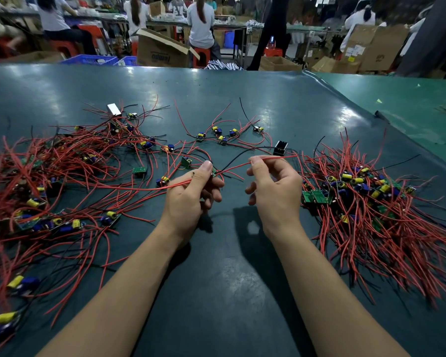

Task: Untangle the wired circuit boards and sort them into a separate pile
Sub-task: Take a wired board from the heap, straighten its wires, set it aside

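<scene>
Here your left hand (191, 194) gripped one circuit board (213, 173) mid-worktop, fingers curled round its red wires; your right hand (273, 186) pinched one red wire (276, 157) taut, likely to draw it free. Tangled pile (49, 181) lay toward the left edge, sorted pile (366, 197) toward the right. Loose boards (220, 135) and a black block (280, 148) lay beyond.

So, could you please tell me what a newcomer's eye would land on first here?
Red wires swamp the table: a sprawling tangle at left, a tighter pile at right. Between them, the left hand grips a board's wires while the right hand pinches one red wire stretched between both hands.
</scene>
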`<control>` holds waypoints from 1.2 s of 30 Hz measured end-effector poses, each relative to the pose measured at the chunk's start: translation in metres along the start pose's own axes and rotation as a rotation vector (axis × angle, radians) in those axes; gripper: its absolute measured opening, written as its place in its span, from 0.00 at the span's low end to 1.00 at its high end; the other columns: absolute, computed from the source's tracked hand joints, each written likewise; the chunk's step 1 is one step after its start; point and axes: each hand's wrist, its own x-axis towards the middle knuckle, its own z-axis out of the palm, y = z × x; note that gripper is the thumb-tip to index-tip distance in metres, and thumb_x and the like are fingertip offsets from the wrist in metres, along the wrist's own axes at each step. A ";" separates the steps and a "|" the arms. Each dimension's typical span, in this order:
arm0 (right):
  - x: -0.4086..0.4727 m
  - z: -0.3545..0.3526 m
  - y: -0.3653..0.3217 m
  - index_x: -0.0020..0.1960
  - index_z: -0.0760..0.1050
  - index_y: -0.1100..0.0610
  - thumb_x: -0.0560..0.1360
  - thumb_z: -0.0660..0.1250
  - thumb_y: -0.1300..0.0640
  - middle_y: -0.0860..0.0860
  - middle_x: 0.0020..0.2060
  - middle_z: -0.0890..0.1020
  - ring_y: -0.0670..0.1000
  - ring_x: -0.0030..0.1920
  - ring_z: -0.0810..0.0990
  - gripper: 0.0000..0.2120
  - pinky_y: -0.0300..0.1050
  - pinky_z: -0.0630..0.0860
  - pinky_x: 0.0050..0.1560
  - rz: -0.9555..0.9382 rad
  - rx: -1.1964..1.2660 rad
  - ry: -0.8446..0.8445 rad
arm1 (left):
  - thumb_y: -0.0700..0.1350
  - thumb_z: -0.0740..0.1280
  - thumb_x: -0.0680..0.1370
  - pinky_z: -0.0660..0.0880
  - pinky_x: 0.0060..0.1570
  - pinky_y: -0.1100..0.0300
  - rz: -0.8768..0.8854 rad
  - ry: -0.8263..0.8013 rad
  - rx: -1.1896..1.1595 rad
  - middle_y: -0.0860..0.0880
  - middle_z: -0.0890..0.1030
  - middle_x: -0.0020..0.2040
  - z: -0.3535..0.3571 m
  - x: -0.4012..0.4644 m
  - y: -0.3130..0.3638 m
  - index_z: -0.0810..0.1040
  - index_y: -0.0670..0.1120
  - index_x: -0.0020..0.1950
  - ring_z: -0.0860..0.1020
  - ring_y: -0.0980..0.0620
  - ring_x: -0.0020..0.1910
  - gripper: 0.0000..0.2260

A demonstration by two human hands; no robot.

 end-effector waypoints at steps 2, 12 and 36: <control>0.002 -0.001 0.000 0.41 0.78 0.57 0.79 0.67 0.54 0.50 0.32 0.80 0.47 0.24 0.74 0.10 0.38 0.68 0.21 0.169 0.074 -0.084 | 0.48 0.59 0.83 0.63 0.22 0.71 0.006 0.022 -0.012 0.50 0.76 0.26 0.000 0.002 0.000 0.77 0.40 0.38 0.69 0.59 0.22 0.18; -0.005 0.006 -0.001 0.42 0.83 0.59 0.73 0.73 0.61 0.47 0.26 0.77 0.44 0.23 0.67 0.02 0.34 0.61 0.22 0.356 0.223 -0.272 | 0.55 0.65 0.75 0.68 0.28 0.65 0.063 -0.079 0.096 0.49 0.78 0.29 -0.002 -0.001 -0.006 0.81 0.50 0.32 0.73 0.53 0.27 0.16; 0.012 -0.013 -0.005 0.41 0.80 0.60 0.80 0.65 0.57 0.48 0.27 0.77 0.44 0.22 0.72 0.12 0.33 0.65 0.21 0.382 0.286 -0.307 | 0.48 0.63 0.81 0.66 0.25 0.69 0.003 -0.028 0.074 0.50 0.76 0.25 0.000 -0.001 -0.003 0.77 0.47 0.32 0.72 0.56 0.24 0.18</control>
